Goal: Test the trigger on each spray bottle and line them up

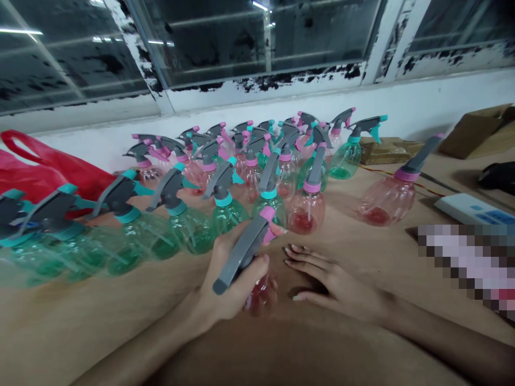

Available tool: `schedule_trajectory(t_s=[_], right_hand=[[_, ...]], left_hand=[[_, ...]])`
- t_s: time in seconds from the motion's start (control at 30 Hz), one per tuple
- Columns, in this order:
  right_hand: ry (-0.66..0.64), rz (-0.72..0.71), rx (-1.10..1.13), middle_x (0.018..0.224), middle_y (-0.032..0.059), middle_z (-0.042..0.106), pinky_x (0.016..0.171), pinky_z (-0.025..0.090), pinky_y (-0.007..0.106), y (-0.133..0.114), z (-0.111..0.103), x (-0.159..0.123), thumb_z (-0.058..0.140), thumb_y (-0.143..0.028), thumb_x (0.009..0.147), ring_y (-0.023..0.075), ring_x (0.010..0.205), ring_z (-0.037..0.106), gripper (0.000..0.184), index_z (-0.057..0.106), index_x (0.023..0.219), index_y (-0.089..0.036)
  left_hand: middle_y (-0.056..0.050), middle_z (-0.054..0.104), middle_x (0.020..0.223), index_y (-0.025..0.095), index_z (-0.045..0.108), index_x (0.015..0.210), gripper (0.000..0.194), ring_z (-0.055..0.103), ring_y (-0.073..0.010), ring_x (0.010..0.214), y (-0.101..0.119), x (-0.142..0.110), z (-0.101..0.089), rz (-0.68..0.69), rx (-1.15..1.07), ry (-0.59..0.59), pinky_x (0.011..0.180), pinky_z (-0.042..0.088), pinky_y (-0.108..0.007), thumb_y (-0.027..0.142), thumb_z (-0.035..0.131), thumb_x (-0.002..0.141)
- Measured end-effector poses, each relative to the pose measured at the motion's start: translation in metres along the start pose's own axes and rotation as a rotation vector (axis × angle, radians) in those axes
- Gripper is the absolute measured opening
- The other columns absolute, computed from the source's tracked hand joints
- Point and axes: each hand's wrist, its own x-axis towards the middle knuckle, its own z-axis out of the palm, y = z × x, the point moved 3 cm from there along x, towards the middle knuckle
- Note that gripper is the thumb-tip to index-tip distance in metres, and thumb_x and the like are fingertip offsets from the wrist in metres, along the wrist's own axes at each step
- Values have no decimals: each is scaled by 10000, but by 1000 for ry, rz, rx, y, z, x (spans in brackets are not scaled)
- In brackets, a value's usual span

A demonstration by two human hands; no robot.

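My left hand [231, 279] is wrapped round the neck of a pink spray bottle [261, 297], whose grey trigger head with a pink nozzle rises above my fingers. The bottle's lower part shows below the hand, near the table's front. To the right, my right hand [332, 279] lies flat on the wooden table [346, 348] with its fingers stretched out, holding nothing. Just beyond both hands stand another pink spray bottle [306, 212] and a green spray bottle [269, 206], each with a grey trigger head.
Several green bottles [148, 236] line the left side, and more pink and green ones crowd toward the wall. A lone pink bottle [386, 201] stands at right. Around them are a red bag [60, 166], a white power strip [475, 209], cardboard boxes [475, 128] and a black object [499, 177].
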Motion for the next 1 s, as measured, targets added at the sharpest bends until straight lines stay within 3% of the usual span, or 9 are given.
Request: schedule_trajectory(t_s=[0.2, 0.43, 0.63, 1.0], right_hand=[[7, -4, -4, 1427, 56, 412, 1076, 318, 456, 0, 0, 1, 538, -504, 835, 226, 1322, 340, 596, 404, 1359, -252], [-8, 1, -31, 1432, 66, 405, 1081, 313, 442, 1, 1, 0, 519, -513, 844, 220, 1332, 321, 602, 402, 1360, -226], [-24, 5, -51, 1440, 59, 393, 1085, 308, 443, 1, 1, 0, 512, -518, 847, 216, 1336, 310, 605, 390, 1366, -233], [-26, 0, -60, 1437, 50, 396, 1085, 314, 422, 3, 3, 0, 500, -526, 851, 214, 1332, 319, 615, 372, 1378, -236]], left_hand=[[27, 489, 627, 253, 534, 774, 119, 468, -147, 525, 2, 3, -1, 79, 25, -1, 521, 405, -295, 165, 479, 716], [29, 528, 691, 264, 523, 805, 116, 515, -156, 592, -8, 5, -1, 73, -6, 10, 584, 426, -302, 167, 484, 755], [36, 548, 741, 264, 511, 799, 153, 535, -142, 616, -4, 3, 2, 149, 17, 29, 625, 450, -290, 125, 470, 748], [34, 575, 726, 242, 540, 774, 132, 540, -123, 561, -1, 4, 2, 149, 48, 77, 570, 466, -255, 133, 473, 739]])
